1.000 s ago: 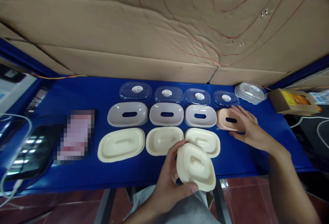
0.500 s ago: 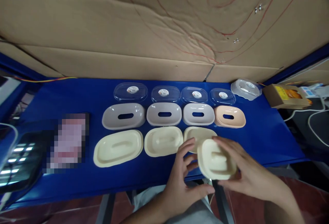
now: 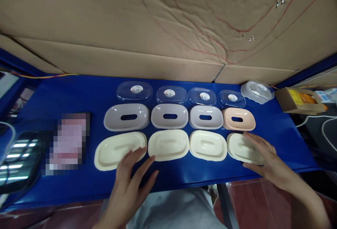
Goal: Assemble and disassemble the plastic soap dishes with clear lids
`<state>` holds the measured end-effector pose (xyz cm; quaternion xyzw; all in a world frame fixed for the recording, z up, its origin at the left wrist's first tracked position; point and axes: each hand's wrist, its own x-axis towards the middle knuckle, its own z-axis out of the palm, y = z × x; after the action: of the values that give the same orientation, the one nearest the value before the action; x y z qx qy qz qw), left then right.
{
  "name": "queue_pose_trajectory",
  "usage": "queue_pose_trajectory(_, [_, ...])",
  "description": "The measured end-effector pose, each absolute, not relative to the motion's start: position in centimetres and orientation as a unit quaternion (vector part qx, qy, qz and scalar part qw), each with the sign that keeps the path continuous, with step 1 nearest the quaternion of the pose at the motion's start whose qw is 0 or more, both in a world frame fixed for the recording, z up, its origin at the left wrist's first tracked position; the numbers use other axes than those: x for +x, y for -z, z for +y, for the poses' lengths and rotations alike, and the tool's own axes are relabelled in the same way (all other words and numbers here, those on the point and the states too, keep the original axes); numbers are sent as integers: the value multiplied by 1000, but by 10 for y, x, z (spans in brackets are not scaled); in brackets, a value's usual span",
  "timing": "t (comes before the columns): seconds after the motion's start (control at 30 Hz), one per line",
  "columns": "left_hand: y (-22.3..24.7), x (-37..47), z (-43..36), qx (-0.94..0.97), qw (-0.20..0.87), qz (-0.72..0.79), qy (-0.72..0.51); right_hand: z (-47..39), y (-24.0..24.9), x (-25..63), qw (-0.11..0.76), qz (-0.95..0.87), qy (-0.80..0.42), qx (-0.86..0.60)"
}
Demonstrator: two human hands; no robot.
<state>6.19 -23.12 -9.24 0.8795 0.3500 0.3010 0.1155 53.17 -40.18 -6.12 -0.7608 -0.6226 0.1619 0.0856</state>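
Head view: right hand [image 3: 270, 157] pinches the rightmost cream dish [image 3: 240, 146] across its rim; left hand [image 3: 131, 181], fingers spread, over the leftmost [image 3: 109, 154]. Probably light, stiff, slippery: best held by opposite rims.

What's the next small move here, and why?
Probably ease the right hand's grip off the rightmost cream piece: fingers and thumb span it, yet it appears to rest on the blue table, roughly in line with the other three cream pieces.
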Motion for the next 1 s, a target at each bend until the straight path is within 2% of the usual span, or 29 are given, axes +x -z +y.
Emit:
queue_pose_trajectory(0.3, [98, 64, -230, 889, 77, 336, -301, -404, 65, 537, 89, -640, -157, -747])
queue_pose_trajectory(0.43, [99, 64, -230, 882, 73, 345, -311, -407, 50, 531, 115, -637, -159, -745])
queue_pose_trajectory(0.5, [99, 64, -229, 882, 76, 346, -312, -402, 36, 535, 145, -629, -130, -753])
queue_pose_trajectory(0.63, [98, 64, -229, 882, 80, 342, -313, -363, 15, 578, 192, -613, 8, -766])
queue_pose_trajectory(0.77, [97, 65, -229, 879, 92, 342, -318, -297, 18, 656, 150, -598, 47, -786])
queue_pose_trajectory(0.9, [96, 66, -229, 872, 100, 345, -332, -244, 32, 716, 68, -556, 2, -829])
queue_pose_trajectory(1.0, [97, 66, -229, 865, 103, 353, -342, -225, 37, 735, 41, -550, -23, -834])
